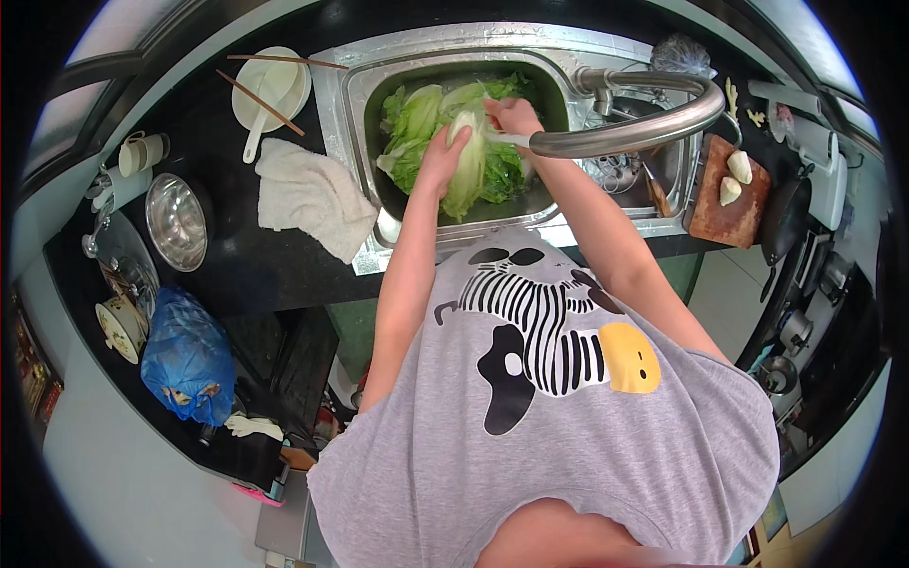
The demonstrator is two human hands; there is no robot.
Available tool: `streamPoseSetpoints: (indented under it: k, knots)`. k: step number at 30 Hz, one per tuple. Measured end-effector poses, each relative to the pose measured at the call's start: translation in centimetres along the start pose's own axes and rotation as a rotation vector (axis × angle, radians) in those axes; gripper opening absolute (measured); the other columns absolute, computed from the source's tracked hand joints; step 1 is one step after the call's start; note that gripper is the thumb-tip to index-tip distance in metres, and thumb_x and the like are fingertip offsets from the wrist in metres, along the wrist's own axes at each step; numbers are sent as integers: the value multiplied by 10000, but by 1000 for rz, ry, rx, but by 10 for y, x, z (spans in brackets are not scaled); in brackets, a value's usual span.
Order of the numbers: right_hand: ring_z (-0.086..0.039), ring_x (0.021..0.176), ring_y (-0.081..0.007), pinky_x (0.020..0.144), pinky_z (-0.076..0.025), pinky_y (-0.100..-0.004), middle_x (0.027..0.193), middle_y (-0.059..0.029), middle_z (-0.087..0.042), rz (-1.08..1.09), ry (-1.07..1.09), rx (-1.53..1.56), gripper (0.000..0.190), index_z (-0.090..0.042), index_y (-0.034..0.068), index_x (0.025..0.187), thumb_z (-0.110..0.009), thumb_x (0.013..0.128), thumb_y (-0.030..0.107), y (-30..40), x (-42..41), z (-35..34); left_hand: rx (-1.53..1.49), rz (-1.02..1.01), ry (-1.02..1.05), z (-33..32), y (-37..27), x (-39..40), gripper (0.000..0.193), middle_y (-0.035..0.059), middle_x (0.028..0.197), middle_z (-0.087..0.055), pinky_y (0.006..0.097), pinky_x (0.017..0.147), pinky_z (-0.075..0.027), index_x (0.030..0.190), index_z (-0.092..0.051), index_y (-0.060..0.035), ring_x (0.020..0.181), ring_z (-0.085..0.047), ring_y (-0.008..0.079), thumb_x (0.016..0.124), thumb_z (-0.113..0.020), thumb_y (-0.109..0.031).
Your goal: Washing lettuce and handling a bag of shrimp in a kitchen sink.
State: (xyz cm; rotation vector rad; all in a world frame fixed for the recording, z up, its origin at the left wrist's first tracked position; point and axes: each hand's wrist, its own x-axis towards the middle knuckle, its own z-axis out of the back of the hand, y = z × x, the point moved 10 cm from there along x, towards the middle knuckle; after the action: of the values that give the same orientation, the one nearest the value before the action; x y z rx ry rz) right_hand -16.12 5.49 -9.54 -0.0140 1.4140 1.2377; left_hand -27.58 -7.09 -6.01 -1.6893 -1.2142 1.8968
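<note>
Over the left basin of a steel sink point(358, 153), my left hand point(443, 157) grips a pale green lettuce leaf point(466, 174) near its base. My right hand point(515, 117) is beside the same leaf, under the spout of the curved faucet point(632, 142); its fingers are bent, and whether they hold the leaf is unclear. A stream of water point(505, 138) runs from the spout past the leaf and my right hand. More loose lettuce leaves point(419, 113) fill the basin around both hands, some of them wet.
Right of the basin, a knife point(657, 190) lies in the smaller sink bowl, beside a wooden cutting board point(721, 213) with two pale pieces. Leftward are a white towel point(309, 192), a white bowl point(245, 82) with ladle and chopsticks, a metal bowl point(177, 220) and a blue plastic bag point(188, 355).
</note>
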Motion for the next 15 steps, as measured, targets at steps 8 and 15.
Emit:
streamPoseSetpoints:
  k: [8,15]
  knots:
    - [-519,541,-94,509,-433,-255,656,-19,-586,-191,155,845,236,-623,85,800,-690,906,285,-58,-6,14,89,-99,57,-21,-12,8,445,167,1147,-654,334,919,-458,1250,-568,27,1046,-611,229,944,-616,-292]
    - [-547,622,-76,553,-458,-227,741,-3,-608,289,-130,237,241,-621,55,1053,-684,904,233,1,-36,61,307,-163,133,-34,21,22,492,167,1189,-633,345,914,-462,1292,-579,-58,1063,-607,263,887,-674,-320]
